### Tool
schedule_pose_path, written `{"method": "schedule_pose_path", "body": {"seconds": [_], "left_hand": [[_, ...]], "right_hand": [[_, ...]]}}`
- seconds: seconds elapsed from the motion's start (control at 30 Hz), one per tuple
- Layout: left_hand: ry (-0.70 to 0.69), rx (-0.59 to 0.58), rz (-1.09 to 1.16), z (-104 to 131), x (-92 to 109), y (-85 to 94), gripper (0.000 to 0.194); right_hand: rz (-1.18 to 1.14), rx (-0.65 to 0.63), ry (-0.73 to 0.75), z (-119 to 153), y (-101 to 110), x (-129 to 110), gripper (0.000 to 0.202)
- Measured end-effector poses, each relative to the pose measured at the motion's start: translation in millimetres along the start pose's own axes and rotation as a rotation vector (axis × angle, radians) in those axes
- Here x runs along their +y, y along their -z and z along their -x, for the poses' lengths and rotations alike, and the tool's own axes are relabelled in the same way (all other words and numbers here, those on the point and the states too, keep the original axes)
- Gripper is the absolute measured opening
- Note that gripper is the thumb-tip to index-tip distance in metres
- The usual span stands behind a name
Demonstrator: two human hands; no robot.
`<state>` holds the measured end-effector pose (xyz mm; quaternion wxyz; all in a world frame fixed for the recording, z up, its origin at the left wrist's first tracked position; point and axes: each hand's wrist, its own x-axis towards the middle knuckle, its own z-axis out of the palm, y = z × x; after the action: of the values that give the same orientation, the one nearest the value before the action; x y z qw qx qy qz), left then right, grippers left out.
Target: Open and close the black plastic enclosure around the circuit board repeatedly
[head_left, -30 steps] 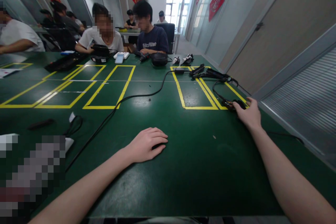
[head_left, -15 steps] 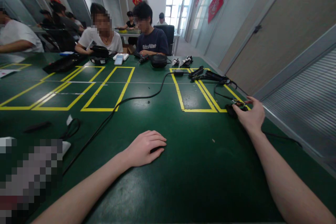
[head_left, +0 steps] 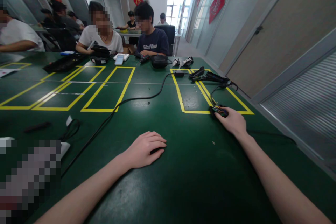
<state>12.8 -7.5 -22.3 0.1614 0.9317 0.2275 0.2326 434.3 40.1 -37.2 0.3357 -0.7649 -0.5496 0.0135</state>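
My right hand [head_left: 233, 120] grips the near right side of a small black device [head_left: 214, 111], whose open top shows electronic parts and coloured bits. It lies at the bottom corner of a yellow-taped rectangle. A thin black cable [head_left: 213, 92] runs from it toward a dark bundle of gear [head_left: 214, 77] farther back. Resting palm down on the green table [head_left: 178, 182], my left hand [head_left: 147, 148] has loosely curved fingers and its thumb apart from them. Only a dark gap shows under that hand, and nothing can be seen held.
A long black cord [head_left: 136, 98] crosses the table to a small black box [head_left: 179, 73]. Yellow tape rectangles mark the surface. Two people sit opposite, near a black case [head_left: 159, 61] and a phone [head_left: 119, 59]. A blurred-out object [head_left: 31, 175] lies at lower left.
My right hand has moved left and slightly nearer, bringing the black device along the table. Its cable has shifted with it. My left hand stays in place.
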Motion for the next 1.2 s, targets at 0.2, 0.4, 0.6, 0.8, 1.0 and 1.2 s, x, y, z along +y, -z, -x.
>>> {"method": "schedule_pose_path", "body": {"seconds": [0.2,0.4,0.6,0.8,1.0,1.2], "left_hand": [[0.001,0.108,-0.081,2.2,2.9,1.5,0.051],[-0.038,0.012,0.028,0.6,4.6,-2.4,0.069],[0.029,-0.017,0.079,-2.6,6.2,-2.4,0.057],[0.071,-0.009,0.066,-3.2,4.0,-3.8,0.066],[0.058,-0.011,0.059,-11.5,2.7,-12.3,0.074],[0.036,0.056,0.078,-12.9,3.7,-9.8,0.058]], "right_hand": [[-0.145,-0.436,0.632,72.3,-17.6,-99.9,0.030],[-0.311,-0.644,0.984,109.4,-9.5,-125.3,0.032],[-0.336,-0.563,1.007,106.5,-12.7,-118.8,0.030],[-0.383,-0.516,0.990,110.4,-9.8,-123.9,0.027],[-0.362,-0.518,0.953,115.7,-14.8,-123.9,0.026],[-0.335,-0.536,0.925,113.6,-18.1,-121.2,0.028]]}}
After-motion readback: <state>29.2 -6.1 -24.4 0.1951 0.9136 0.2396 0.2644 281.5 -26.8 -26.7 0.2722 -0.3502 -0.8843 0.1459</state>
